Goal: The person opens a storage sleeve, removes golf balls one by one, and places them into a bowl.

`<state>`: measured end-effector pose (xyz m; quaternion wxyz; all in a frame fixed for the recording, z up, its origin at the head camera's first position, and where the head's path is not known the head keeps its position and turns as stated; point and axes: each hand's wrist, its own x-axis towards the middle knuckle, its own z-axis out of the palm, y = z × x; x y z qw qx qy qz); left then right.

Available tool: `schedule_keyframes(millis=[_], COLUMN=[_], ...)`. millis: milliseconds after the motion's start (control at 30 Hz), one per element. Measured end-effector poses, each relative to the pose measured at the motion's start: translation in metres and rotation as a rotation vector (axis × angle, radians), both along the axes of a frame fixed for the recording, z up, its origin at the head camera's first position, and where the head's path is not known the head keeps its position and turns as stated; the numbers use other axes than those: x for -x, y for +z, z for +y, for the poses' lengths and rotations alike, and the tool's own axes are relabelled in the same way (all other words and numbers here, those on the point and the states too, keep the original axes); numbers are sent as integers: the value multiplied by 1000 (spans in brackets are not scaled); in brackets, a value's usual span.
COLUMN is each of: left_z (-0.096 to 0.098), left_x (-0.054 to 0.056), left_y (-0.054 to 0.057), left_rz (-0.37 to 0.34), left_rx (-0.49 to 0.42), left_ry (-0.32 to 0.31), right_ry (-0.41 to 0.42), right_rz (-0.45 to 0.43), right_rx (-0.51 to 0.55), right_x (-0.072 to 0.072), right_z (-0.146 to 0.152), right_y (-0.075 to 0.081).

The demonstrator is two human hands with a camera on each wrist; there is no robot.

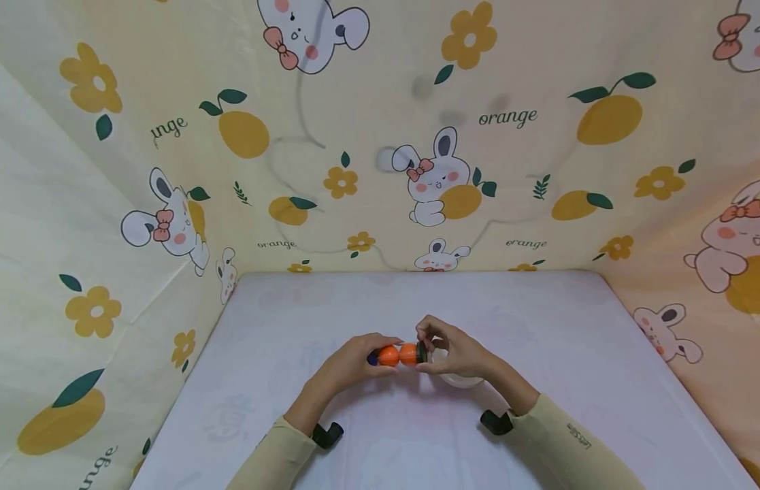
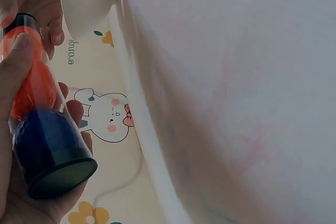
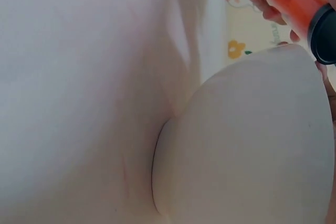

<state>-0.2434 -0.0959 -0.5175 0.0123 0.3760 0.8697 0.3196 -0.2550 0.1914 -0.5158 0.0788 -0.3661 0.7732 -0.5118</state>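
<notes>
Head view: from above, forward-down over table (image 1: 410, 435); wrist views: close, sideways-tilted, both sharing clear tube (image 2: 41, 95).

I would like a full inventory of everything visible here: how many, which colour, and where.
Tube: one, clear, between both hands
End caps: two, dark, on the tube's ends
Orange balls: two, orange, inside the tube
Blue ball: one, blue, inside the tube
Bowl: one, white, on the table near the right hand
Table: one, whitish, below
Printed cloth: cream, behind and both sides
Wrist pieces: two, black, at the sleeves
Sleeves: two, beige, forearms
Left hand: one, around the tube
Right hand: one, at the tube's other end
</notes>
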Motion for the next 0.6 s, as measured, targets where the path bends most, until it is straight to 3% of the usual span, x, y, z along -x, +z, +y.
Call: schedule_keyframes(millis=[233, 600], left_z=[-1, -3], left_x=[-3, -4], left_y=[3, 3], left_rz=[22, 61], left_rx=[-6, 18], left_ry=[87, 115], right_ry=[-52, -115], right_rz=[49, 68], right_rx=[50, 43], right_x=[-1, -12], right_z=[1, 2], right_y=[-3, 0])
